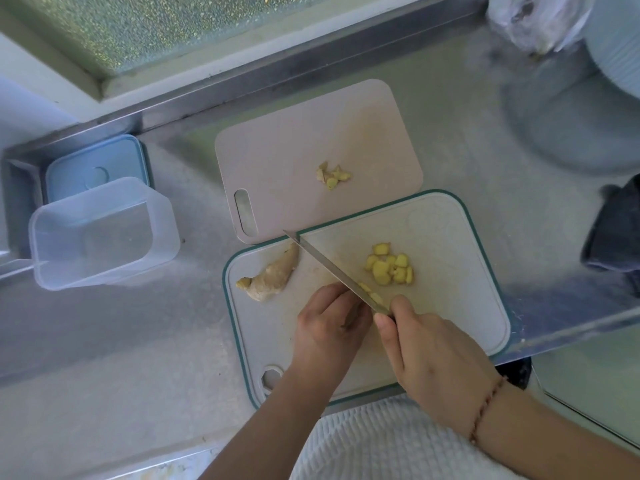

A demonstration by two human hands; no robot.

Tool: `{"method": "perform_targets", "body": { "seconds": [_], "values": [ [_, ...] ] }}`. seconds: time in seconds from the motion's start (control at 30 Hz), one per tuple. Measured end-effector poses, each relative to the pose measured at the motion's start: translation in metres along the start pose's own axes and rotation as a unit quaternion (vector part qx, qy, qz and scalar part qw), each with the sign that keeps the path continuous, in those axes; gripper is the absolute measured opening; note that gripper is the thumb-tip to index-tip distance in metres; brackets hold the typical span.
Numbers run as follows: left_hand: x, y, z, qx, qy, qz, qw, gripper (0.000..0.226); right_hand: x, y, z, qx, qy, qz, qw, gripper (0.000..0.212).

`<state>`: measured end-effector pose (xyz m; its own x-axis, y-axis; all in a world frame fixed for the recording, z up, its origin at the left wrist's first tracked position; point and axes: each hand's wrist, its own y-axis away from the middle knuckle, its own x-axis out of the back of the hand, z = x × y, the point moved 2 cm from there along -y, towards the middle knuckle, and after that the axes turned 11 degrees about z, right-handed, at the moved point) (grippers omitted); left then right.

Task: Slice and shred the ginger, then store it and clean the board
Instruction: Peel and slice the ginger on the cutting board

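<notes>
A white cutting board with a teal rim [460, 306] lies in front of me. My right hand [433, 358] grips a knife [332, 268], its blade slanting up-left across the board. My left hand [329, 327], fingers curled, holds down a ginger piece that is mostly hidden under it, right beside the blade. A few thin cut bits [372, 294] lie against the blade. A pile of yellow ginger slices [389, 268] sits to the blade's right. An uncut ginger root [270, 275] rests at the board's left. Behind, a beige board [294, 147] carries small ginger scraps [332, 176].
An empty clear plastic container [100, 233] stands at left on the steel counter, its blue lid [97, 164] behind it. A dark cloth [616, 233] lies at the right edge. A plastic bag [533, 22] and a pale round vessel [568, 109] sit at back right.
</notes>
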<state>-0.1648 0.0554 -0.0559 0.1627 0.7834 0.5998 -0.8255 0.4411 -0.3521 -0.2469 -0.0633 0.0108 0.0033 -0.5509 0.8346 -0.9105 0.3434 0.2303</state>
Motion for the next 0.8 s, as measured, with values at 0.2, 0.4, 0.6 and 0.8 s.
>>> {"method": "perform_targets", "body": {
  "seconds": [0.2,0.4,0.6,0.8],
  "values": [
    [0.000,-0.003,0.004,-0.007,0.009,0.010,1.000,0.011,-0.010,-0.025,0.002,-0.004,-0.035,0.022,0.999,0.040],
    [0.000,-0.001,0.005,-0.027,-0.001,0.008,1.000,0.011,0.004,-0.031,0.011,-0.040,-0.118,0.063,0.990,0.035],
    [-0.001,0.000,0.002,-0.021,-0.019,0.007,1.000,0.013,0.013,-0.005,0.002,-0.004,-0.064,0.034,0.997,0.040],
    [0.001,-0.004,0.005,-0.014,-0.024,0.031,0.999,0.023,0.011,0.009,0.002,-0.004,-0.002,-0.001,1.000,0.041]
  ]
}}
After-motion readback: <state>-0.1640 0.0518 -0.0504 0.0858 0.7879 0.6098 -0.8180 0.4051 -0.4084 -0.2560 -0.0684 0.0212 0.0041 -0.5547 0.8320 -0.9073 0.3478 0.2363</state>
